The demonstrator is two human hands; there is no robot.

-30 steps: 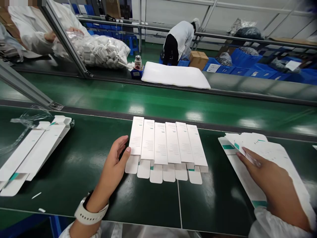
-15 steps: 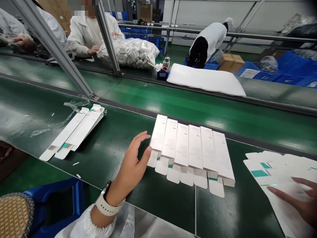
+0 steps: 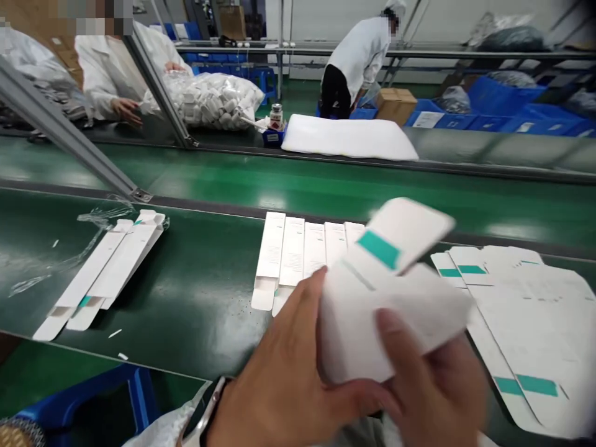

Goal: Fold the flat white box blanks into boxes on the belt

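Dark green bench [image 3: 186,292] below; left hand [image 3: 288,379] and right hand [image 3: 433,391] both clasp a blurred white carton [image 3: 395,310], teal-striped flap raised

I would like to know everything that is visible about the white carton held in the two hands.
The white carton looks like thin cardboard, plain except for a teal band on its upper flap, which points up and right. It is tilted and blurred by motion. The left hand grips its left side, the right hand its lower right, thumb on the front face. It is held above the green table.
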